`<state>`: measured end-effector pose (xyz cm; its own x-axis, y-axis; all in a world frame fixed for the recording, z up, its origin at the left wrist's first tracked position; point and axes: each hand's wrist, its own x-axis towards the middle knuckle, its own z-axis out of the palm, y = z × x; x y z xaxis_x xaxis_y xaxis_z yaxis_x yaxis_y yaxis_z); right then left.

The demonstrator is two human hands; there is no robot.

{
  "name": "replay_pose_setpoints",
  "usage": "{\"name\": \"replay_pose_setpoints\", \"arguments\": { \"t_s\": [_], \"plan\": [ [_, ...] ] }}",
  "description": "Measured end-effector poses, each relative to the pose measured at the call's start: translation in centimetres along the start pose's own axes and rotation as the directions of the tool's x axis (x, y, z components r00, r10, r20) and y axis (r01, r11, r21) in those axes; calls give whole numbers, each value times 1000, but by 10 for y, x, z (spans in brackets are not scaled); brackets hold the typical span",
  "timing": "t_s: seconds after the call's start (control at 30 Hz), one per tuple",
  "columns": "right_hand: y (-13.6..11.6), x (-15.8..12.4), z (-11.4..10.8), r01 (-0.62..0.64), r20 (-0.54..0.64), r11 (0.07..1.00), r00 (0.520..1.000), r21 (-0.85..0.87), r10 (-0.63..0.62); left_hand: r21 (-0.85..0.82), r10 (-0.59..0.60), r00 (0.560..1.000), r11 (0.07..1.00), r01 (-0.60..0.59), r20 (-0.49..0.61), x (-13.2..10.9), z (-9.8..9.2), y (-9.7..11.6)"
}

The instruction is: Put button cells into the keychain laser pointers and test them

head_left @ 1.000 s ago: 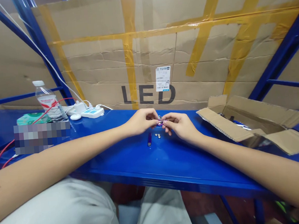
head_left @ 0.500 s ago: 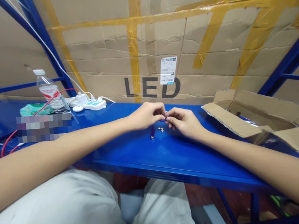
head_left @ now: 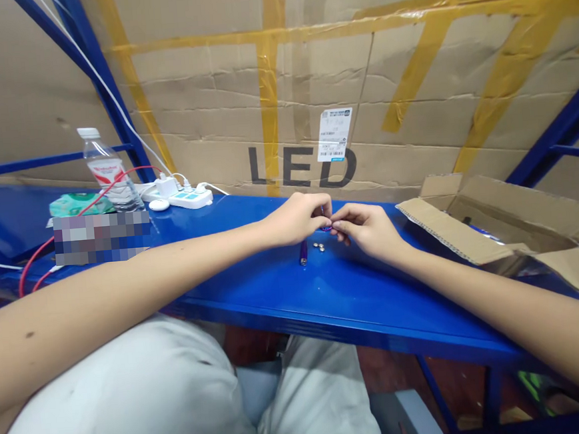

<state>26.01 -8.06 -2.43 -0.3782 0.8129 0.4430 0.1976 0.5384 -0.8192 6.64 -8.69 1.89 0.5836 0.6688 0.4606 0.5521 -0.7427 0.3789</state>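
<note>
My left hand (head_left: 303,217) is closed in a pinch on a small purple metal-looking piece (head_left: 326,228), mostly hidden by the fingers. Against it, my right hand (head_left: 368,227) has thumb and forefinger pressed together at the piece's right end; whatever lies between those fingertips is too small to make out. Just below my left hand, a slim purple tube (head_left: 303,252) rests on the blue table with a silvery end toward me. A few small round silvery pieces, like button cells (head_left: 318,247), lie to the right of the tube.
An open cardboard box (head_left: 446,231) with some blue items inside stands at the right. At the left are a water bottle (head_left: 111,181), a green packet (head_left: 81,204), a white power strip (head_left: 188,197) and a red cable (head_left: 32,264). A large taped carton (head_left: 201,117) backs the table (head_left: 276,298).
The whole view has shifted slightly, so things sit a little farther right. Both hands stay together at the small purple piece, with only slight finger movement.
</note>
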Motion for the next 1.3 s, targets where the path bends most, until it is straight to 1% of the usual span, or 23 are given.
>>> {"name": "replay_pose_setpoints", "arguments": {
  "t_s": [0.13, 0.23, 0.47, 0.57, 0.67, 0.77, 0.83, 0.93, 1.03, 1.17, 1.3],
  "plan": [
    [-1, 3, 0, -7, 17, 1000, 1000, 18, 7, -88, -58, 998, 994, 56, -14, 2, 3, -3],
    [-1, 6, 0, 13, 35, 1000, 999, -17, -12, -125, -74, 997, 990, 73, -3, 3, 4, -6],
    [5, 10, -4, 53, 76, 992, 996, -115, -45, -95, -108, 994, 990, 108, 6, 6, 8, -8],
    [5, 9, -4, 85, 104, 983, 992, -162, -69, -113, -102, 995, 988, 103, 21, 5, 7, -12],
    [4, 7, -2, 125, 110, 969, 989, -214, -103, -220, -133, 989, 965, 143, 60, 2, 4, -16],
    [3, 5, -1, 140, 94, 963, 988, -231, -121, -373, -192, 972, 899, 229, 134, -1, 0, -18],
    [4, 5, -1, 140, 95, 963, 988, -230, -121, -426, -222, 961, 862, 273, 167, -1, -2, -19],
    [7, 7, -2, 132, 97, 962, 989, -240, -112, -420, -231, 955, 860, 289, 183, 0, -4, -20],
    [9, 8, -4, 113, 81, 969, 992, -221, -98, -395, -215, 962, 879, 266, 170, 3, -2, -20],
    [11, 10, -4, 85, 59, 989, 995, -122, -78, -347, -191, 977, 914, 212, 95, 4, 5, -20],
    [15, 12, -4, 82, 61, 993, 995, -89, -77, -226, -129, 991, 965, 134, 40, 3, 12, -18]
  ]
}}
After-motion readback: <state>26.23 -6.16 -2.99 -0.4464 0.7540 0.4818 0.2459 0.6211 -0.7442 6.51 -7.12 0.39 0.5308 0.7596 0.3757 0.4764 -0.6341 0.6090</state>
